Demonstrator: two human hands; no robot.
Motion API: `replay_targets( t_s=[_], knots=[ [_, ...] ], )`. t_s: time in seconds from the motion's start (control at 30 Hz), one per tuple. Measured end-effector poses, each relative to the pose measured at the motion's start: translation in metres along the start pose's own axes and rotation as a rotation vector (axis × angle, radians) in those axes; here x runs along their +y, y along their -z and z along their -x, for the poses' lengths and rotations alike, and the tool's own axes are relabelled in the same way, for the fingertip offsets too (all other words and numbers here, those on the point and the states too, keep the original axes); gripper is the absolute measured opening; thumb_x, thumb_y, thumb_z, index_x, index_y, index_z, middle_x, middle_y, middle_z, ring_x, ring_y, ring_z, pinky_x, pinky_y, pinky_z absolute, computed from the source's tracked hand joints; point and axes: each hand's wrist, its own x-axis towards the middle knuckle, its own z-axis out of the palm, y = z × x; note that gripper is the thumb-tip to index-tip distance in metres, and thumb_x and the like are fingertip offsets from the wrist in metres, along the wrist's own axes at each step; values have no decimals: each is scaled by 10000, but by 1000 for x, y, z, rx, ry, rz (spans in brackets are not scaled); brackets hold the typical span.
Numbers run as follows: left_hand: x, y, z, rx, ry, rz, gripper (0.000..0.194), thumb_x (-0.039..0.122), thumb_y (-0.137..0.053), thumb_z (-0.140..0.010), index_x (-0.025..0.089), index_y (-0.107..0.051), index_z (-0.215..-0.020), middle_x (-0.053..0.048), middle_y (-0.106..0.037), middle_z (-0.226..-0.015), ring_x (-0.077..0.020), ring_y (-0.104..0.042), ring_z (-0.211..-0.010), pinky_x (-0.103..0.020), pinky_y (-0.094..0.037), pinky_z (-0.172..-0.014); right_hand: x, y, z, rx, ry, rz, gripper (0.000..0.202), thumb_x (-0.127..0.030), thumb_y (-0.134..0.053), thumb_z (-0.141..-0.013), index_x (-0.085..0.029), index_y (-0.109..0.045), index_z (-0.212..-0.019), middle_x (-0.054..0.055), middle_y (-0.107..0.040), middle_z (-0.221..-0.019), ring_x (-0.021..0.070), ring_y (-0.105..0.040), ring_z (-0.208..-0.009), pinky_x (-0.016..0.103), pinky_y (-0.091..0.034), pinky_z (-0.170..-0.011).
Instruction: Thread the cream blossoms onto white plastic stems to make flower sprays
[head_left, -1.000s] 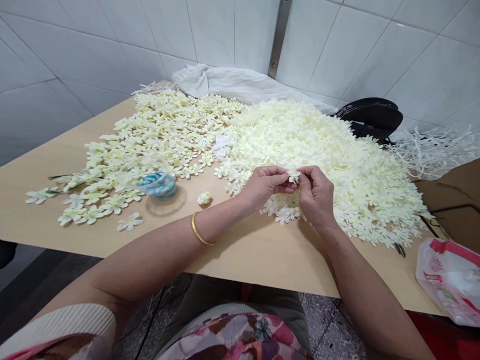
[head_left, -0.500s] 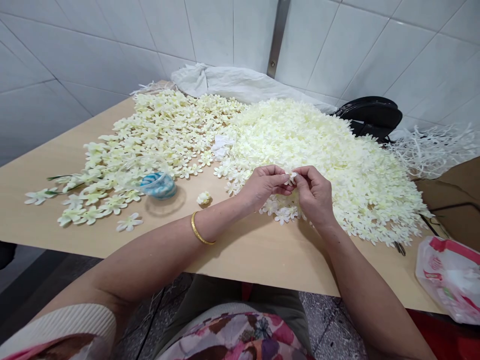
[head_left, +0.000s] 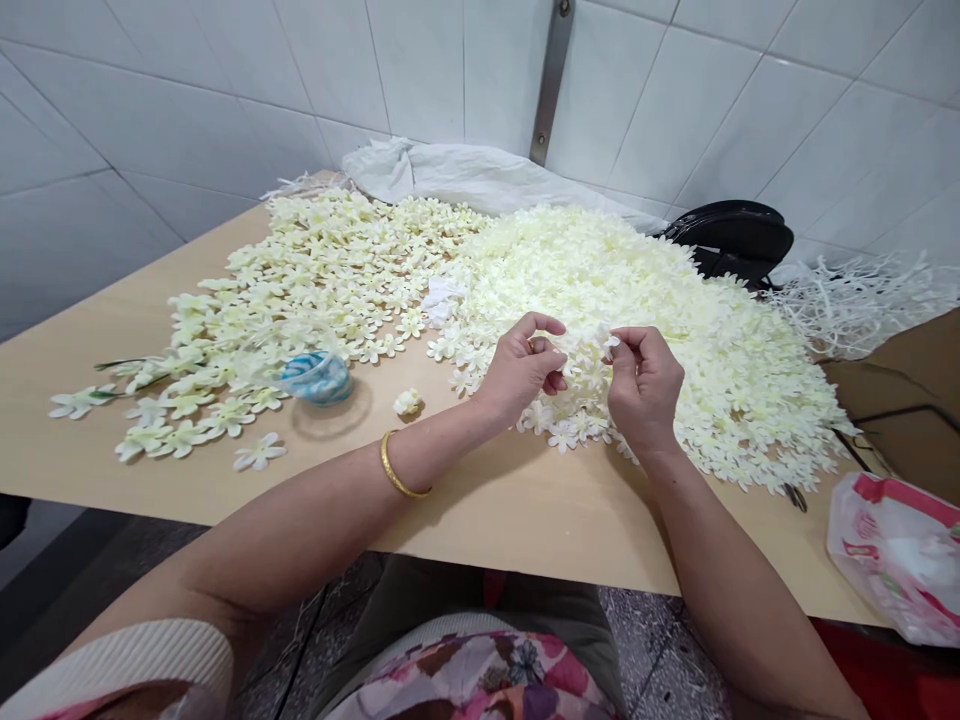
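Note:
Between thumb and index finger of my right hand point(head_left: 646, 388) is a small white artificial flower point(head_left: 605, 341), held just above the table's near pile. To its left is my left hand point(head_left: 527, 362), index finger stretched out apart from the thumb and the other fingers curled; I see nothing in it. Behind and beneath both hands spreads a large heap of cream-white artificial flowers point(head_left: 592, 270). On the table left of my left hand lies a small clustered blossom point(head_left: 408, 401).
Looser flowers point(head_left: 300, 270) cover the table's point(head_left: 480, 490) left side. Near them are a blue-and-white striped ball in a clear cup point(head_left: 319, 378) and a single flower point(head_left: 259, 452). A black round object point(head_left: 731, 235), white strands point(head_left: 855, 300) and a red-white plastic bag point(head_left: 896, 560) are rightward.
My hands have moved apart. The right hand has drawn slightly right with the flower in its pinch, and the left hand's index finger has lifted away from its thumb.

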Motion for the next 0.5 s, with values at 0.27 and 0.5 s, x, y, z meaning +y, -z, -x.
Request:
replay_targets(
  t_s=[0.27,0.5],
  knots=[
    [0,-2,2,-60,-50,-131,102,205,-620,-690,139,-689,-726,12,-583,-612,-69,-513,-512,-217,-432,-541,4,-1,-1,-19,341,177,136,-129,-409,-863,-214,-506,-821,33,-532,-738,158,-517,-711,292,-425,-632],
    [-2,0,1,-76,-92,-109,118,247,-695,-638,131,-673,-639,8,-580,-596,-69,-487,-570,-210,-424,-569,4,-3,3,-115,395,180,136,-128,-404,-862,-204,-517,-856,57,-559,-780,171,-518,-757,298,-436,-662]
  ],
)
